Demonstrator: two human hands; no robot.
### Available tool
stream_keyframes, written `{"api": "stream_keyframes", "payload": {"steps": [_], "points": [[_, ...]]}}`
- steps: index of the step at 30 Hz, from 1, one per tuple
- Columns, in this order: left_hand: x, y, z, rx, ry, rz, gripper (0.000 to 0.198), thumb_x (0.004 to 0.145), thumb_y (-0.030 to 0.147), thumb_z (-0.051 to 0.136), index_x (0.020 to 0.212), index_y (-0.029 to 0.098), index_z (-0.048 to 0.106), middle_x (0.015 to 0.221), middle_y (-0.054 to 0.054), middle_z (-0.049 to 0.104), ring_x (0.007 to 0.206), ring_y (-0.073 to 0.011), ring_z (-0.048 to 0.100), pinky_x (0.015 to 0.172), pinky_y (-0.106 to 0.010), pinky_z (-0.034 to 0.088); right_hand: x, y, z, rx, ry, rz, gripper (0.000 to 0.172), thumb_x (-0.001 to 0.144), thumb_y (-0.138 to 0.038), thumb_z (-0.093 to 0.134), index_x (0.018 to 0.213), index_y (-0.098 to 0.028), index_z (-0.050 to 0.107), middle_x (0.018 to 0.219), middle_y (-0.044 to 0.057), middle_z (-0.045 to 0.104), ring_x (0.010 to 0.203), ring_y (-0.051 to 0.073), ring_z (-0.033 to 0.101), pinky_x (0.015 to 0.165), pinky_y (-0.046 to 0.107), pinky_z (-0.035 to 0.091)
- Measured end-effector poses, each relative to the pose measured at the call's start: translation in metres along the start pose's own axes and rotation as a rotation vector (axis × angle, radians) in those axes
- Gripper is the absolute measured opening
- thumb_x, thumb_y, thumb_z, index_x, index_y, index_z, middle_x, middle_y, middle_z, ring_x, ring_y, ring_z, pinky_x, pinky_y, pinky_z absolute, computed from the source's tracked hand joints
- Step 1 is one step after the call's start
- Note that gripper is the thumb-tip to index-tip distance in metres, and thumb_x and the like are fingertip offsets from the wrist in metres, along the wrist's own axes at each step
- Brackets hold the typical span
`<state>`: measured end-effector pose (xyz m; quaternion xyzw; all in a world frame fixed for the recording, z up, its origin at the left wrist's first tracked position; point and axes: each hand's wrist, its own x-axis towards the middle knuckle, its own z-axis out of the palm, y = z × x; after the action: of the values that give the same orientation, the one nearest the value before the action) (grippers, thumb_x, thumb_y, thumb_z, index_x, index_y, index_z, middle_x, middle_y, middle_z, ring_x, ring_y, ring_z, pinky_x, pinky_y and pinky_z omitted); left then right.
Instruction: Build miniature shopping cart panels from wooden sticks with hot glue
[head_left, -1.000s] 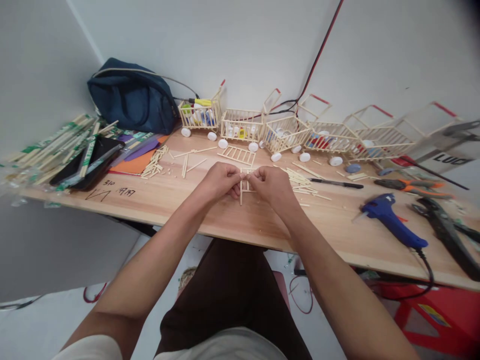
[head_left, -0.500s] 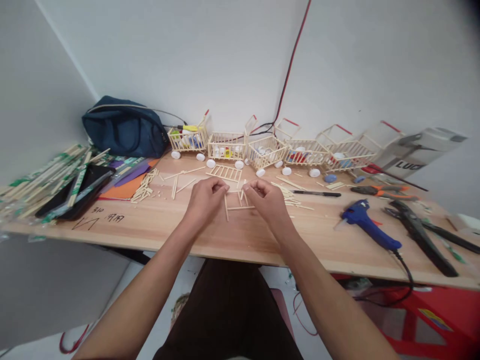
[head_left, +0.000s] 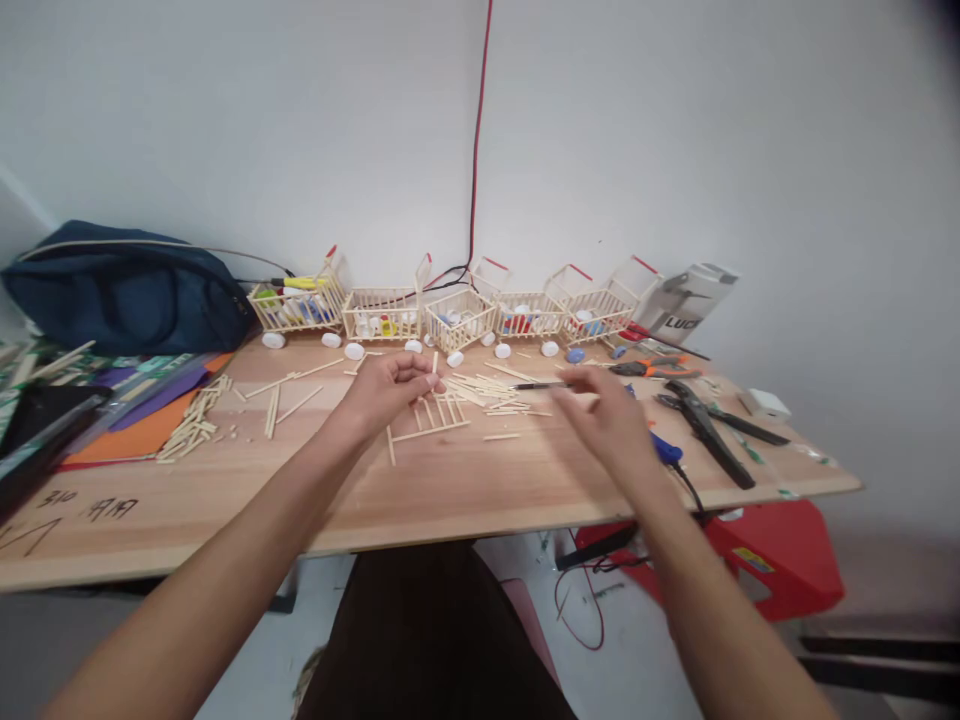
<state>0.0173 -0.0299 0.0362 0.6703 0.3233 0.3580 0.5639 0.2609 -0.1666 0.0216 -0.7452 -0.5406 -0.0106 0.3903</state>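
Observation:
My left hand point(head_left: 394, 393) is closed, with a short wooden stick point(head_left: 436, 363) pinched upright between thumb and fingers. Just below it, a small ladder-like frame of wooden sticks point(head_left: 431, 432) lies on the table, partly covered by the hand. My right hand point(head_left: 604, 415) is over the table to the right, fingers curved and apart from the thumb, slightly blurred, with nothing seen in it. Behind that hand is a blue hot glue gun point(head_left: 666, 450), mostly hidden. A black pen point(head_left: 536, 386) lies left of the right hand's fingertips.
Several stick-built toy shopping carts point(head_left: 459, 318) line the wall. Loose sticks point(head_left: 499, 392) lie mid-table, with another pile point(head_left: 193, 422) left. Orange-handled pliers point(head_left: 656, 368) and a black cutting tool point(head_left: 709, 435) lie right. A blue bag point(head_left: 127, 290) sits back left.
My right hand has left the stick frame and moved right, opening. The left hand stays by the frame with a stick raised. The view has turned to the right.

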Motion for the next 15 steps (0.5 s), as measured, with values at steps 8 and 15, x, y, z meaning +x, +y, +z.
{"api": "stream_keyframes", "payload": {"steps": [8, 15], "points": [[0.026, -0.016, 0.004, -0.007, 0.113, 0.072, 0.022, 0.064, 0.031, 0.076, 0.068, 0.015, 0.063, 0.061, 0.001, 0.06, 0.053, -0.008, 0.049, 0.051, -0.021, 0.039, -0.012, 0.097, -0.045, -0.838, -0.307, 0.381, 0.048, 0.088, -0.034, 0.046, 0.13, -0.011, 0.052, 0.126, 0.025, 0.057, 0.112, 0.038, 0.058, 0.087, 0.048, 0.045], [0.02, -0.022, 0.005, 0.003, 0.11, 0.157, 0.021, 0.066, 0.033, 0.074, 0.073, 0.014, 0.067, 0.07, 0.0, 0.065, 0.06, -0.009, 0.052, 0.056, -0.021, 0.04, -0.008, 0.091, -0.043, -0.613, -0.087, 0.438, 0.052, 0.086, -0.047, 0.046, 0.117, -0.007, 0.059, 0.084, 0.019, 0.065, 0.079, 0.034, 0.063, 0.068, 0.042, 0.046]]}}
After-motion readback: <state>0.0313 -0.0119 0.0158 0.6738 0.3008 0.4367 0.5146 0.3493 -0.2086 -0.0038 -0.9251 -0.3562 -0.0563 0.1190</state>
